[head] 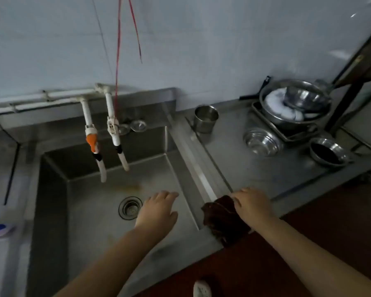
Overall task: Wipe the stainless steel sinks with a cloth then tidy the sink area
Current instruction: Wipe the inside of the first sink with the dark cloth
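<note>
A deep stainless steel sink (99, 221) fills the middle of the head view, with a round drain (130, 207) in its floor. My left hand (157, 211) hovers over the basin just right of the drain, fingers apart, holding nothing. A dark brown cloth (220, 219) lies bunched on the sink's front right corner rim. My right hand (253, 204) rests on the cloth's far edge, fingers curled onto it. Two white taps (116, 133) hang over the back of the basin.
On the steel counter (255, 174) to the right stand a steel cup (206, 118), a small steel bowl (262, 141), a bowl of dark liquid (328, 150) and a tray with a large pot (296, 106). A white bottle (0, 229) sits at the left. Red strings (118, 50) hang above.
</note>
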The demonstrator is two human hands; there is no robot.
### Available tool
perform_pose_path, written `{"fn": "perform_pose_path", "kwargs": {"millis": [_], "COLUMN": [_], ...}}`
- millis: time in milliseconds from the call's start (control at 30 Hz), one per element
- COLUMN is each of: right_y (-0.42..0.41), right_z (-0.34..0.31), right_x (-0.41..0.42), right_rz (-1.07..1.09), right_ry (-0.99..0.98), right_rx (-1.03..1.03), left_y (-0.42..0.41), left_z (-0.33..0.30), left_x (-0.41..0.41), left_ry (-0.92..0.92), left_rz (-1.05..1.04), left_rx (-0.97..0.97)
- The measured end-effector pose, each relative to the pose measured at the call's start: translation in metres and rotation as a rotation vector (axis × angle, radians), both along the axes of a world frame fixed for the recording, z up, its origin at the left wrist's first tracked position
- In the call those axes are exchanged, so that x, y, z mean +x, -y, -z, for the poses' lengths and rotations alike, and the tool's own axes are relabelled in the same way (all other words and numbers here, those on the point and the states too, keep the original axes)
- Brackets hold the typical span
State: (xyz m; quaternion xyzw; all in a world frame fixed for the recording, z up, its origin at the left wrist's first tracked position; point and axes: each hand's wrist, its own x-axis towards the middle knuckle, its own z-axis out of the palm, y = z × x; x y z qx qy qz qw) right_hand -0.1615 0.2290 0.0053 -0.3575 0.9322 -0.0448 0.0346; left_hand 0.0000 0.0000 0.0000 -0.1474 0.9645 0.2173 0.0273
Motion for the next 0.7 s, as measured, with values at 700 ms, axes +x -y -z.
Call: {"fn": "perform_pose_path", "kwargs": {"millis": [700], "right_y": [-0.045], "right_z": [0.105], "right_x": [-0.073], "right_rz": [-0.003], "right_ry": [0.578], "right_rx": [-0.164], "left_y": [-0.105], "left_z": [0.113], "left_x": [-0.136], "left_ry": [0.102], "left_rz": [-0.090], "left_rx": [0.110]}}
